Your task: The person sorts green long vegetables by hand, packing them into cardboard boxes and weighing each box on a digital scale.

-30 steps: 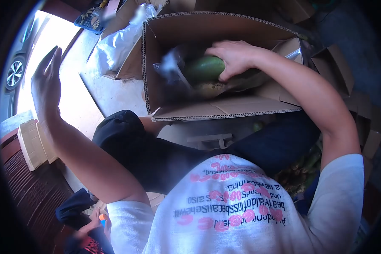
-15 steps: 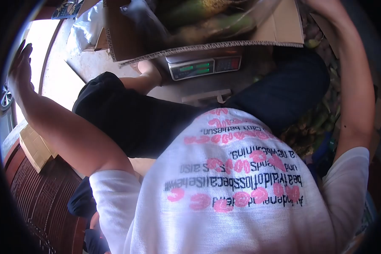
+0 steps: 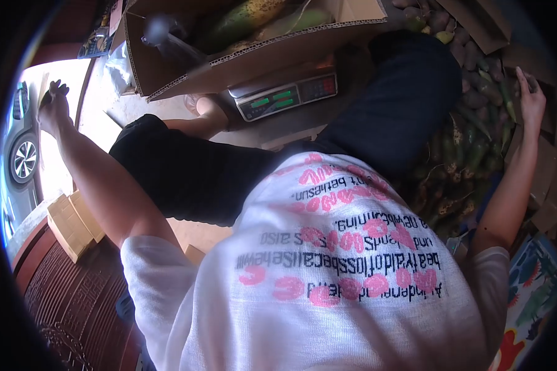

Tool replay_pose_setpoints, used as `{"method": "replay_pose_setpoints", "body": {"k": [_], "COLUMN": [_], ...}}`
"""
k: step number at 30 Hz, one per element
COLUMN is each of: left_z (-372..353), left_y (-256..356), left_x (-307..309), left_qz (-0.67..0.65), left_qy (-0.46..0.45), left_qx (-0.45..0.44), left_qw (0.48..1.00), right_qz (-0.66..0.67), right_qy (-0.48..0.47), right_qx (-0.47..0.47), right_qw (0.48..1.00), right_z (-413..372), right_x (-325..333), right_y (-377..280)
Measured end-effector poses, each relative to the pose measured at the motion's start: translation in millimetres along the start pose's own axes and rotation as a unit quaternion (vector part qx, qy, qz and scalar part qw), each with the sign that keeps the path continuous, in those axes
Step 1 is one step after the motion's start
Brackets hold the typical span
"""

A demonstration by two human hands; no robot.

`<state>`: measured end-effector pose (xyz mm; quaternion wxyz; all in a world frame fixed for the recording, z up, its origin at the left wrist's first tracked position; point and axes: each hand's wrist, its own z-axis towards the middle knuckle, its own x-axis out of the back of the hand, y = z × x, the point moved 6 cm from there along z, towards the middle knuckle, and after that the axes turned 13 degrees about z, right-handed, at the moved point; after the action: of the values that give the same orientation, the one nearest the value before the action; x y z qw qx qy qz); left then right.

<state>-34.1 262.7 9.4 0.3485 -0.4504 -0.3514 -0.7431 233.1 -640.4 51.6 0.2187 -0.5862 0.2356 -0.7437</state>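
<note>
- Box [image 3: 229, 71] of brown card looks like it sits on the scale [image 3: 284, 96], which pokes out from under its near side. The big green vegetables [image 3: 244, 21] lie in the box, with a clear bag [image 3: 173, 46] beside them.
- The box is wider than the scale, so I think a bump from the right leg [image 3: 402, 93], just beside it, could make it tip. A leg or foot pushing on it could also make the green numbers wrong.
- The left hand [image 3: 56, 111] is up in the air, left of the box and well apart from it. Its fingers are loosely open, and it looks like it holds nothing.
- The right hand [image 3: 530, 99] is far right of the box, near the heap [image 3: 470, 148] of vegetables. Its fingers are quite straight and let go. I cannot tell if it touches the cardboard [image 3: 538, 157] by it.
</note>
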Motion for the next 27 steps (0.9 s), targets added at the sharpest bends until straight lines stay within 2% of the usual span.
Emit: {"method": "replay_pose_setpoints", "body": {"k": [2, 3, 5, 6, 7, 8, 9, 10, 11, 12, 13, 14, 15, 16, 17, 19, 20, 21, 22, 24, 25, 26, 27], "left_z": [5.4, -16.5, -18.8, -21.0, -14.8, -8.0, -35.1, -36.4, -30.3, -22.6, -34.4, -56.0, -67.3, -77.7, -90.6, -112.8, -120.2, -125.4, -128.0, -131.4, -128.2, -119.9, -116.9], "left_y": [-14.2, 2.3, -22.3, -36.1, -57.1, -72.2, -43.1, -35.7, -29.3, -21.6, 10.9, 56.8, 88.4, 116.4, 141.8, 177.7, 187.6, 192.3, 189.9, 178.8, 170.3, 160.7, 154.2], "left_x": [-0.1, 23.2, 28.8, 30.9, 32.1, 38.9, 65.1, 74.9, 75.5, 74.9, 91.5, 106.6, 109.3, 109.7, 107.3, 97.0, 88.5, 80.9, 72.1, 61.1, 54.3, 49.3, 53.5], "left_qz": [-0.124, -0.112, -0.182, -0.226, -0.164, -0.105, -0.044, -0.041, -0.118, -0.193, -0.169, -0.143, -0.184, -0.226, -0.270, -0.333, -0.352, -0.333, -0.347, -0.331, -0.350, -0.403, -0.392], "left_qy": [-0.034, -0.021, -0.049, -0.058, -0.033, -0.002, 0.023, 0.042, 0.055, 0.069, 0.102, 0.128, 0.147, 0.164, 0.166, 0.160, 0.152, 0.163, 0.186, 0.187, 0.179, 0.135, 0.140], "left_qx": [0.034, 0.022, 0.038, 0.053, 0.039, 0.029, 0.036, 0.024, -0.008, -0.041, -0.063, -0.088, -0.124, -0.161, -0.185, -0.215, -0.221, -0.240, -0.243, -0.229, -0.223, -0.196, -0.180], "left_qw": [0.991, 0.993, 0.981, 0.971, 0.985, 0.994, 0.998, 0.998, 0.991, 0.978, 0.978, 0.978, 0.964, 0.947, 0.930, 0.904, 0.897, 0.897, 0.887, 0.896, 0.892, 0.884, 0.891], "right_qz": [0.011, 0.048, 0.264, 0.364, 0.458, 0.440, 0.117, -0.061, -0.237, -0.248, -0.257, -0.042, 0.086, 0.183, 0.255, 0.166, 0.168, 0.120, 0.074, -0.079, -0.112, -0.145, -0.177], "right_qy": [0.027, 0.064, 0.012, -0.059, -0.132, -0.079, -0.075, -0.048, 0.005, 0.057, 0.105, 0.085, 0.052, -0.012, -0.130, -0.266, -0.368, -0.421, -0.464, -0.538, -0.554, -0.572, -0.590], "right_qx": [-0.049, -0.087, -0.121, -0.099, -0.092, -0.096, 0.074, 0.151, 0.217, 0.206, 0.194, 0.212, 0.197, 0.245, 0.277, 0.395, 0.403, 0.454, 0.454, 0.386, 0.373, 0.358, 0.341], "right_qw": [0.998, 0.993, 0.957, 0.924, 0.875, 0.889, 0.988, 0.986, 0.947, 0.945, 0.941, 0.973, 0.975, 0.952, 0.917, 0.863, 0.821, 0.776, 0.757, 0.745, 0.736, 0.723, 0.710], "right_z": [-6.2, -23.7, -19.0, -23.5, -30.0, -45.1, -46.6, -40.0, -34.3, -29.0, -23.8, -15.5, -16.2, -24.8, -34.6, -59.4, -71.8, -82.9, -88.3, -99.0, -101.2, -105.0, -109.0], "right_x": [14.4, 16.6, 29.2, 22.4, 16.0, 2.2, -9.4, -15.6, -21.6, -17.3, -16.4, -20.8, -38.0, -64.3, -96.7, -172.3, -218.3, -264.0, -311.0, -382.4, -406.4, -427.8, -443.1], "right_y": [20.8, 8.2, 65.3, 73.2, 80.6, 77.5, 110.2, 111.4, 113.0, 72.8, 23.0, -33.7, -95.0, -155.3, -210.5, -288.4, -311.0, -323.9, -327.8, -328.6, -326.8, -321.3, -314.1]}}
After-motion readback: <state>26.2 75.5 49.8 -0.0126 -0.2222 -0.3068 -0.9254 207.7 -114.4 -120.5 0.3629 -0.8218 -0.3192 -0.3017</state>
